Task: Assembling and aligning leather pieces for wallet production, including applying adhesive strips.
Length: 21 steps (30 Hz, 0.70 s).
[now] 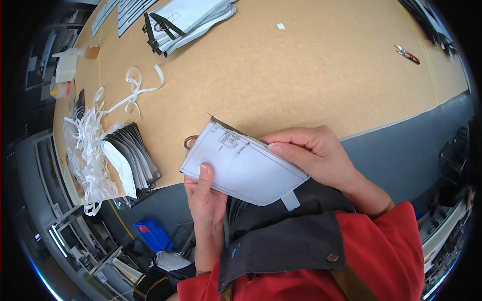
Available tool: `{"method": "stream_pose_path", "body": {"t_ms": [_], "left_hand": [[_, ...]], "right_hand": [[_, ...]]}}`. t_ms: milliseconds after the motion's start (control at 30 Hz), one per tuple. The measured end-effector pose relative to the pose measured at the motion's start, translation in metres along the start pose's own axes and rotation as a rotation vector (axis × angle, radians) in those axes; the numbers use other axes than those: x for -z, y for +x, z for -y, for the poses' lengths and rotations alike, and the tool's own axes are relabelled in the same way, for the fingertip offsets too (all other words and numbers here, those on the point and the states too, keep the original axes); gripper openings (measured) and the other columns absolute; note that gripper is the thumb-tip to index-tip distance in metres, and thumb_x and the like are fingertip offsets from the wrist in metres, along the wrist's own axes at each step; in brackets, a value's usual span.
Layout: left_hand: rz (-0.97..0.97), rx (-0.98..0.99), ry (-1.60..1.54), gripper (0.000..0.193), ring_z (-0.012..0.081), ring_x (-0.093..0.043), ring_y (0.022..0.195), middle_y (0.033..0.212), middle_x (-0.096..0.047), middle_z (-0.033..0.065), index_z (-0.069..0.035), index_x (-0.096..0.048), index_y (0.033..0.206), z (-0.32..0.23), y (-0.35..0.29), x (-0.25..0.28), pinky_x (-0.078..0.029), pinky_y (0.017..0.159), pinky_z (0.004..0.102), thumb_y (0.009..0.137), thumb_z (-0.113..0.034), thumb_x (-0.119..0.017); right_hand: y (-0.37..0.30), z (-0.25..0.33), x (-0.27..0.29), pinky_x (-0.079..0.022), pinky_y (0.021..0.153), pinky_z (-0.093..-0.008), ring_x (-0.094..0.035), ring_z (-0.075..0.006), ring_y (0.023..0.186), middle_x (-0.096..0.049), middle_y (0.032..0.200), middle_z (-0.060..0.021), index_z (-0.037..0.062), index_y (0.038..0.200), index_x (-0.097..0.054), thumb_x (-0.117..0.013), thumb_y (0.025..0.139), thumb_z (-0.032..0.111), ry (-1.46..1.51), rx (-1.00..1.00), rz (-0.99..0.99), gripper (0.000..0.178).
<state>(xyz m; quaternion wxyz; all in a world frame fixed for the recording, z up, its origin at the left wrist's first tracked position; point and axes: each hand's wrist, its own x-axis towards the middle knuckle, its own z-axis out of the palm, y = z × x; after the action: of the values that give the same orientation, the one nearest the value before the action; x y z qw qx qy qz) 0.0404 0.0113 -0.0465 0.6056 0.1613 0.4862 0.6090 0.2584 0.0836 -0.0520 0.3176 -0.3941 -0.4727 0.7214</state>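
A flat white panel (pixel 236 168) with printed lines and markings is held tilted in front of me, near the table's front edge. My left hand (pixel 205 198) grips its lower left side, thumb on the white face and fingers behind. At its upper right edge, my right hand (pixel 316 153) pinches the border between thumb and fingers. A dark strip (pixel 226 125) runs along the top edge. From the left side sticks out a metal ring (pixel 189 142), and a small pale tab (pixel 290 201) hangs from the bottom. The panel's back is hidden.
Left of me stands a bundle of dark-edged panels (pixel 131 160) beside a heap of white tape (pixel 90 155). More white panels with black straps (pixel 188 25) lie stacked at the far left. Red-handled thread snips (pixel 407 54) rest far right. A blue bin (pixel 152 234) sits below the table.
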Motion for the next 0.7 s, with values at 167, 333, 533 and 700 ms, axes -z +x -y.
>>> {"method": "stream_pose_path", "body": {"t_ms": [167,333,533,700], "left_hand": [[-0.012,-0.012,0.013,0.052,0.0218,-0.057,0.12,0.132,-0.057,0.0117,-0.003,-0.038,0.143,0.006,0.001,0.004,-0.047,0.102,0.0381,0.098,-0.014,-0.062],[-0.026,-0.061,0.054,0.05,0.0214,-0.057,0.12,0.132,-0.057,0.0122,-0.002,-0.039,0.142,0.011,0.0,-0.008,-0.046,0.102,0.0374,0.098,-0.012,-0.062],[-0.069,-0.077,0.053,0.049,0.0217,-0.057,0.12,0.134,-0.056,0.013,-0.002,-0.038,0.144,0.01,0.0,-0.004,-0.046,0.103,0.0378,0.099,-0.011,-0.059],[-0.065,-0.061,0.002,0.05,0.022,-0.057,0.121,0.136,-0.056,0.0127,-0.002,-0.038,0.146,0.008,0.004,0.005,-0.046,0.104,0.0388,0.1,-0.011,-0.058]], "right_hand": [[0.0,-0.007,-0.001,-0.052,0.059,-0.0278,-0.068,-0.0161,0.069,-0.07,0.081,-0.0091,0.0005,0.098,-0.068,-0.067,0.089,0.008,-0.489,0.233,-0.103,0.011],[0.008,-0.029,-0.008,-0.051,0.054,-0.0331,-0.065,-0.0238,0.064,-0.066,0.076,-0.0079,0.0056,0.089,-0.06,-0.067,0.083,0.004,-0.854,0.591,-0.294,0.01],[0.01,-0.029,-0.003,-0.052,0.061,-0.0275,-0.066,-0.0175,0.069,-0.069,0.084,-0.0094,0.0007,0.101,-0.067,-0.065,0.09,0.001,-0.613,0.486,-0.193,0.011],[0.006,-0.03,0.002,-0.052,0.063,-0.0311,-0.065,-0.0259,0.07,-0.067,0.081,-0.0101,0.0041,0.094,-0.066,-0.065,0.086,0.001,-0.12,0.148,-0.127,0.008]]}}
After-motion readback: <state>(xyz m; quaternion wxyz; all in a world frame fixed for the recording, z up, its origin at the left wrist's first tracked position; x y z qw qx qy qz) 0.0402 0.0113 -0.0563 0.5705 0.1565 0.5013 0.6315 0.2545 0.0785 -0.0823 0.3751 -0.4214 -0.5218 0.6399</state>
